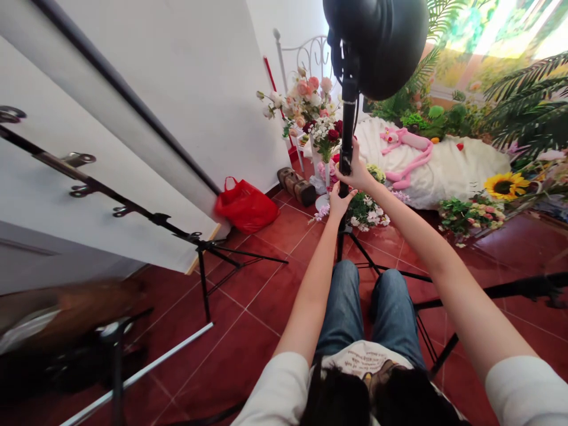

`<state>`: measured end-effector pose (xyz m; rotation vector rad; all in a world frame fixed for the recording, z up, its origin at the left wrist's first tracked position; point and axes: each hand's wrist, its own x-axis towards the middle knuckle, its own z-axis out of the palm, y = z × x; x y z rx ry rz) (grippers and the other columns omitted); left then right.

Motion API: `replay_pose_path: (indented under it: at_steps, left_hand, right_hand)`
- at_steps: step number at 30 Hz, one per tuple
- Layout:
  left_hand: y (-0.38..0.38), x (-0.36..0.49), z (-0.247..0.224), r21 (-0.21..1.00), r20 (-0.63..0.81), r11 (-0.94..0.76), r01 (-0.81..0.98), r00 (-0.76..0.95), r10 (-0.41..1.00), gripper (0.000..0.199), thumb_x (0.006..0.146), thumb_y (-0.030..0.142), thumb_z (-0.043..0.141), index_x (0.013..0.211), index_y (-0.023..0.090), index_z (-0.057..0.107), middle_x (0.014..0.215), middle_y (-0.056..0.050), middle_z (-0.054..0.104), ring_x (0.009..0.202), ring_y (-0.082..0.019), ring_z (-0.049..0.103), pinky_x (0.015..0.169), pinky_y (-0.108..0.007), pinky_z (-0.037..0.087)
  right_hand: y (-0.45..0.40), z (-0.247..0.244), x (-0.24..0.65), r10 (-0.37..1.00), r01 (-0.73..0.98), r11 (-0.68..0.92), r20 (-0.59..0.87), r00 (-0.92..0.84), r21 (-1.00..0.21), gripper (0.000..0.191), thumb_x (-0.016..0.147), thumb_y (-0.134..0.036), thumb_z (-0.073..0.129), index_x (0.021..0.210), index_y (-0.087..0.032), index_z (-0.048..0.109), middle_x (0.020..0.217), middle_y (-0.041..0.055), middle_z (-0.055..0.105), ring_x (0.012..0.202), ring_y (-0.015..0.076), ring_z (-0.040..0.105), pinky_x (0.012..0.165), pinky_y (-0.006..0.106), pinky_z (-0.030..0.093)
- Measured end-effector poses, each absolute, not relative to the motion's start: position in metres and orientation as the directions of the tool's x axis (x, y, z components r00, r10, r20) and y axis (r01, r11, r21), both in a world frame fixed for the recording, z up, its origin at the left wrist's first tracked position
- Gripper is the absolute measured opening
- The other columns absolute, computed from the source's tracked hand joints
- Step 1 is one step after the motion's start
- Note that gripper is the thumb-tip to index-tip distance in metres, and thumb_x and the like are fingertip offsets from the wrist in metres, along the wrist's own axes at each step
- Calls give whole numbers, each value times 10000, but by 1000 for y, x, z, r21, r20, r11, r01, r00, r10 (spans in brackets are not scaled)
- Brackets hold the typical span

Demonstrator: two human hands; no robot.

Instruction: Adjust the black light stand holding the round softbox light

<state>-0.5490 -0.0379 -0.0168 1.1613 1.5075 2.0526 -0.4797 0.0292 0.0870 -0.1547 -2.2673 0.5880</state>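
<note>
Both my hands are on the black light stand (348,121), which stands upright in front of my knees. My left hand (339,202) is closed round the pole at the lower spot. Just above it, my right hand (356,171) wraps the pole near a clamp or collar; the fingers behind the pole are partly hidden. A large, rounded black lamp head (381,47) sits on top of the stand, cut off by the upper edge of the view. The stand's legs spread over the red tiles below my hands.
Artificial flowers (310,97) crowd behind the stand. Beyond lies a white cloth (461,168) with a pink plush toy (410,142). A red bag (248,207) rests by the wall. Another black stand (202,245) and a white rod (155,361) are at left; black tripod legs (448,349) reach along my right.
</note>
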Motion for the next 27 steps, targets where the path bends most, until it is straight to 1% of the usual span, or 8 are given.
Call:
replay_pose_path:
  at_steps: [3, 6, 10, 14, 19, 22, 25, 27]
  left_hand:
    - [-33, -551, -21, 909, 403, -368, 196, -641, 653, 438, 619, 253, 804, 1000, 165, 607, 982, -89, 738, 987, -256, 697, 954, -446, 554]
    - [-29, -552, -25, 919, 383, -336, 206, -666, 640, 413, 635, 154, 739, 1031, 139, 621, 994, -109, 740, 986, -275, 703, 945, -458, 558]
    - [-29, -550, -30, 923, 374, -318, 214, -691, 619, 392, 655, 128, 697, 1042, 142, 630, 991, -102, 738, 1000, -275, 701, 951, -441, 555]
    - [-28, -548, -28, 925, 363, -327, 192, -698, 617, 260, 690, 166, 696, 940, 154, 627, 949, -96, 727, 989, -269, 693, 942, -434, 557]
    - [-30, -545, -21, 893, 420, -419, 164, -639, 645, 263, 757, 299, 708, 957, 177, 589, 966, -86, 701, 946, -233, 678, 923, -418, 552]
    - [-34, -544, -17, 898, 417, -406, 168, -619, 666, 366, 757, 430, 727, 978, 197, 553, 958, -65, 688, 917, -210, 668, 886, -391, 547]
    - [-37, -544, -17, 912, 398, -359, 198, -639, 658, 470, 710, 505, 760, 985, 210, 518, 943, -54, 669, 930, -204, 652, 872, -361, 527]
    - [-37, -544, -17, 914, 397, -344, 215, -651, 647, 487, 706, 520, 760, 981, 215, 499, 942, -57, 655, 933, -201, 644, 875, -354, 515]
  right_hand:
    - [21, 61, -480, 378, -3, 858, 635, -674, -514, 871, 860, -398, 587, 1529, -173, 77, 986, 86, 639, 827, 216, 644, 789, 388, 570]
    - [14, 45, -480, 483, 103, 823, 593, -644, -559, 819, 877, -377, 560, 1514, -159, 93, 1020, 130, 634, 870, 256, 656, 794, 425, 564]
    - [7, 42, -483, 561, 192, 794, 572, -599, -577, 807, 868, -364, 573, 1498, -168, 108, 1097, 169, 628, 942, 299, 653, 811, 471, 558]
    - [3, 47, -482, 575, 192, 779, 559, -598, -597, 786, 841, -346, 603, 1469, -179, 160, 1145, 163, 627, 972, 290, 648, 842, 473, 551]
    - [9, 48, -456, 487, 51, 753, 504, -713, -656, 735, 690, -332, 744, 1319, -163, 403, 1164, 146, 635, 1088, 295, 624, 975, 460, 511]
    - [15, 42, -432, 499, -15, 679, 477, -724, -734, 588, 684, -294, 713, 1222, -201, 493, 1227, 120, 625, 1153, 269, 607, 1024, 440, 485]
    - [21, 31, -418, 591, 39, 610, 422, -687, -791, 389, 733, -242, 608, 1115, -220, 535, 1184, 93, 655, 1146, 241, 613, 1046, 461, 463]
    - [26, 24, -417, 634, 87, 578, 379, -674, -812, 305, 749, -207, 558, 1053, -221, 544, 1149, 91, 673, 1135, 232, 617, 1073, 476, 437]
